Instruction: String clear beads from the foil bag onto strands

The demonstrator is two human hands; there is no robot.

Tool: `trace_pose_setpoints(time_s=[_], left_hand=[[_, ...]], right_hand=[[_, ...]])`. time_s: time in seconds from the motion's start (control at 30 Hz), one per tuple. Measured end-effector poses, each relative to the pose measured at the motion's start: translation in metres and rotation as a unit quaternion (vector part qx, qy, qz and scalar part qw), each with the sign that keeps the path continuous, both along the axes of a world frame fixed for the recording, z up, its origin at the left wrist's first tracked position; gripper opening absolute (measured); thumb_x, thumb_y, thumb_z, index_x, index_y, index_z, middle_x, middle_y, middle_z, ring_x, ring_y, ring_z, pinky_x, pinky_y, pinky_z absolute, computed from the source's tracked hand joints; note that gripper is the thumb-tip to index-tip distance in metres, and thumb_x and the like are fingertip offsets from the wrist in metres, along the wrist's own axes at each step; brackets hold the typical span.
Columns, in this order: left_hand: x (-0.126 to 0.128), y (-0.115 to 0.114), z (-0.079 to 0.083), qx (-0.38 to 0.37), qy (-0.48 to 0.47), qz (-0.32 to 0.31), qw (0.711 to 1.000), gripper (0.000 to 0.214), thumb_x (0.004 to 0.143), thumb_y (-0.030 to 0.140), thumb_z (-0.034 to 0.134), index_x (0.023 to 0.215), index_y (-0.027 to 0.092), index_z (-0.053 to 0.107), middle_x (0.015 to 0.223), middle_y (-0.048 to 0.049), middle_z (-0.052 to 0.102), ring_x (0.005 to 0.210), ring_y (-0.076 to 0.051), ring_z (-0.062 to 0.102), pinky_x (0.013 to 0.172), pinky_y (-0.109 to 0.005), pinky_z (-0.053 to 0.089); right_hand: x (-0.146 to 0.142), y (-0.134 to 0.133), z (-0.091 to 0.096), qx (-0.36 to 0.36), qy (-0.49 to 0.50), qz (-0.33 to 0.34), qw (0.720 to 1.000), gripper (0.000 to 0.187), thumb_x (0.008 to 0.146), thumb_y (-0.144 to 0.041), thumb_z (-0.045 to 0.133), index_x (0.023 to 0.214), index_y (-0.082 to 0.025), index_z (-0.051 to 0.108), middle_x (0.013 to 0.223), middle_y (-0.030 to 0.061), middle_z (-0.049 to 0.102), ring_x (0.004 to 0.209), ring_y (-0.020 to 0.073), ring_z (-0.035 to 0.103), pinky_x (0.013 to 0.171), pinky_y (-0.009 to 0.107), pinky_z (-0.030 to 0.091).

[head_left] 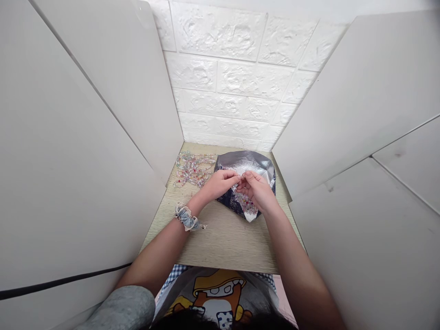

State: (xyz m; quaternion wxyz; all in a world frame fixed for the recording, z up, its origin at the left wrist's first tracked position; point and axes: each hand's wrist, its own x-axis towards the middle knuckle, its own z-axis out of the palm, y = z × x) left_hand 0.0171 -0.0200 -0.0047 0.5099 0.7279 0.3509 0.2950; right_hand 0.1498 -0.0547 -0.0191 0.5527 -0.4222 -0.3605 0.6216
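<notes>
Facing me is a white wall [237,75] moulded into big, rough-faced bricks, with a plain white strip [275,7] along the top. My desk [227,243] has a pale wood-grain top, the grain running crosswise, and its far edge reaches the bricks. On my left rise light grey panels [68,160], divided by a dark slanting join [82,71], and a black strip [68,279] crosses them low down, near me. On my right a similar grey surface [343,114] hems me in, scored by thin seams [371,156] that meet at an angle. The light is soft and pale.
</notes>
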Motion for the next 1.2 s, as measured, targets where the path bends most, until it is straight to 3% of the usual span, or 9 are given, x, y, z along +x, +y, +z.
trace_pose_setpoints(time_s=[1.2], left_hand=[[0.0003, 0.003, -0.0069, 0.054, 0.033, 0.017, 0.998, 0.032, 0.074, 0.039, 0.04, 0.065, 0.013, 0.057, 0.062, 0.0003, 0.053, 0.061, -0.009, 0.046, 0.058, -0.021, 0.036]], right_hand=[[-0.0016, 0.0002, 0.0002, -0.005, -0.014, -0.011, 1.0, 0.026, 0.064, -0.043, 0.059, 0.067, -0.019, 0.05, 0.059, -0.0037, 0.054, 0.052, 0.0066, 0.052, 0.056, 0.022, 0.048]])
